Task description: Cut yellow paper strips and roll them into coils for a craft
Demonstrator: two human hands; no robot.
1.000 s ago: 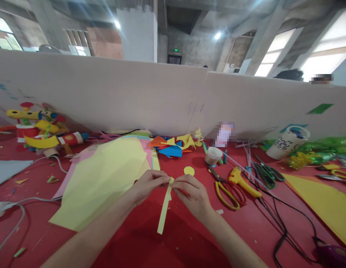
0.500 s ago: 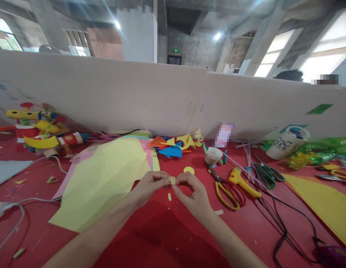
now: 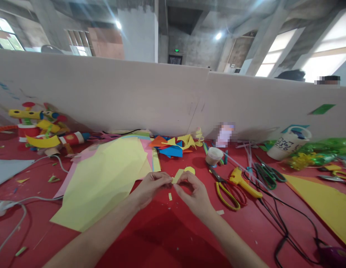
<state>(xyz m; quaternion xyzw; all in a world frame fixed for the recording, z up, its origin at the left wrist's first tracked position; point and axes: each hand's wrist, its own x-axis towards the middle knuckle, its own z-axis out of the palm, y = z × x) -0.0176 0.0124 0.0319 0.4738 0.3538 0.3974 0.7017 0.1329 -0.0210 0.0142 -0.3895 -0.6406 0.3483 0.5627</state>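
Note:
Over the red table (image 3: 162,238), my left hand (image 3: 150,188) and my right hand (image 3: 194,195) meet fingertip to fingertip. Both pinch a small folded piece of pale yellow paper strip (image 3: 178,175), which sticks up and away between them. A tiny yellow offcut (image 3: 169,196) lies on the table just below the hands. A yellow paper disc (image 3: 189,170) rests a little beyond them.
A large pale yellow sheet (image 3: 106,178) lies to the left. Yellow-handled scissors (image 3: 227,191), a yellow glue gun (image 3: 241,180) with black cable, green scissors (image 3: 266,173) and a tape roll (image 3: 213,155) sit right. Coloured scraps (image 3: 171,145) and a paper toy (image 3: 41,128) line the partition.
A second ago a long yellow strip hung from my fingers. It has since been folded up short, and its end now points up and away between the fingertips.

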